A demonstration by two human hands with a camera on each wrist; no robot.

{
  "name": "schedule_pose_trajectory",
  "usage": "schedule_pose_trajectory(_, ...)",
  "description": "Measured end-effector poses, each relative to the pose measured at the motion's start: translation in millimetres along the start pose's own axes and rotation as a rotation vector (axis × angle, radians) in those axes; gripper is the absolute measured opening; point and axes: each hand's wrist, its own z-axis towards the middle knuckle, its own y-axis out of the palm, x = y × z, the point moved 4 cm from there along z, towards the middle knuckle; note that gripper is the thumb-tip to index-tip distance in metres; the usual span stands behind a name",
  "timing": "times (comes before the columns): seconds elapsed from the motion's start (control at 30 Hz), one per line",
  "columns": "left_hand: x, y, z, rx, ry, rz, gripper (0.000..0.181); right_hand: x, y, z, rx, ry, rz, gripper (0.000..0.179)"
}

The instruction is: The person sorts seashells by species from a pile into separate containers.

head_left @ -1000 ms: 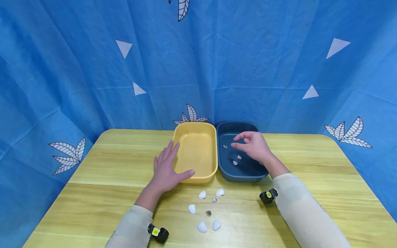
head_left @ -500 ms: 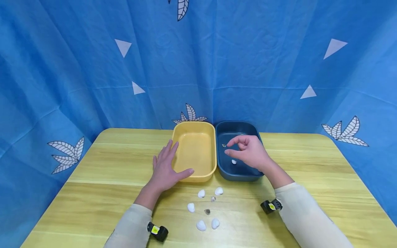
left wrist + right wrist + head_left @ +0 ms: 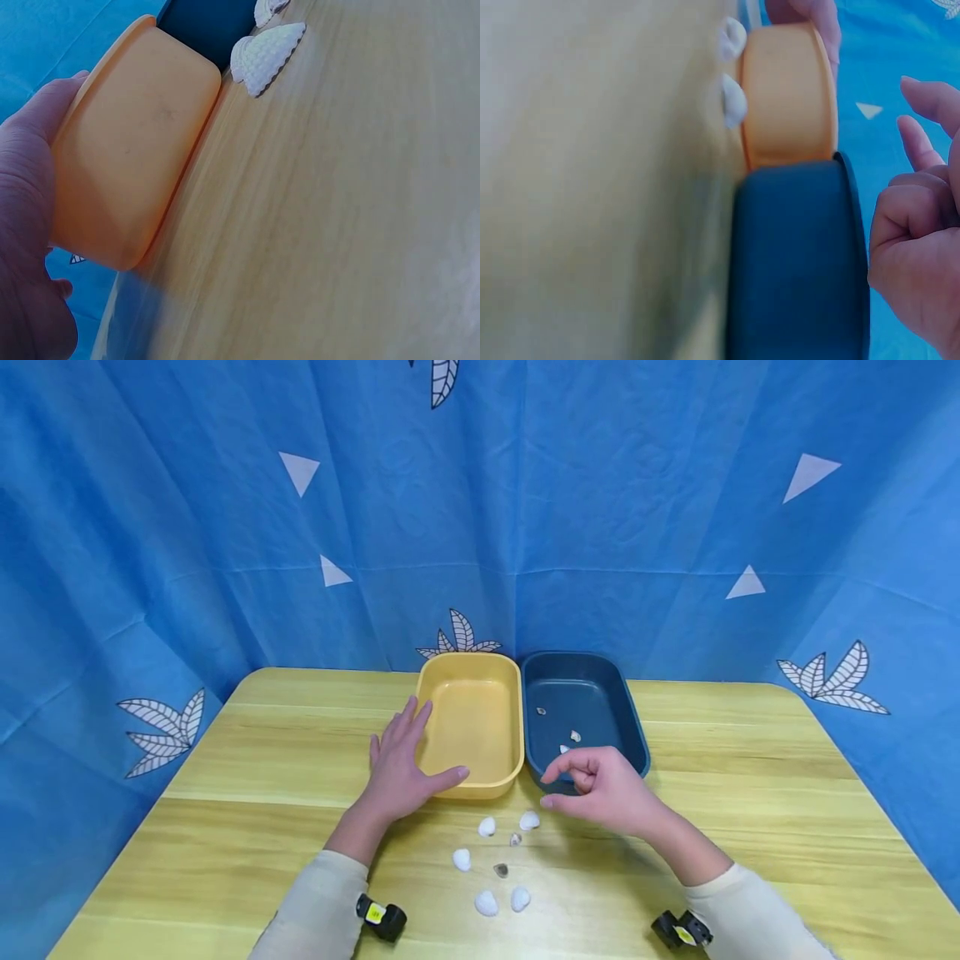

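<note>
My left hand [image 3: 396, 777] rests at the near left corner of a yellow bin [image 3: 471, 731]. Its fingers lie straight along the side and the thumb touches the near rim. Over the front edge of a dark blue bin [image 3: 600, 697] hovers my right hand [image 3: 611, 793], thumb and index finger apart with nothing between them. Several small shells lie inside the blue bin, among them a pale shell [image 3: 575, 736]; the hand partly covers another. On the table in front are several white seashells [image 3: 486, 903], a dark small shell [image 3: 501, 870] and a small speckled shell [image 3: 515, 839].
Both bins stand side by side at the back of the wooden table [image 3: 300, 760]. Behind them hangs a blue patterned curtain [image 3: 420, 527]. The right wrist view shows the blue bin's wall [image 3: 799, 262] close beside the hand.
My right hand has moved from above the blue bin's floor back toward me, to its front edge, uncovering shells inside. My left hand has stayed on the yellow bin.
</note>
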Motion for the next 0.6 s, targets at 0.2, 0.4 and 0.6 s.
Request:
schedule_pose_trajectory(0.2, 0.2, 0.4, 0.3, 0.003, 0.006, -0.002, 0.110, 3, 15, -8.3, -0.037, -0.019, 0.045, 0.018)
schedule_pose_trajectory(0.4, 0.6, 0.1, 0.2, 0.006, 0.012, -0.013, 0.110, 6, 26, -12.2, -0.077, 0.007, 0.073, 0.021)
schedule_pose_trajectory(0.6, 1.9, -0.6, 0.2, 0.009, 0.017, -0.013, 0.110, 8, 34, -13.8, -0.111, -0.035, 0.084, 0.020)
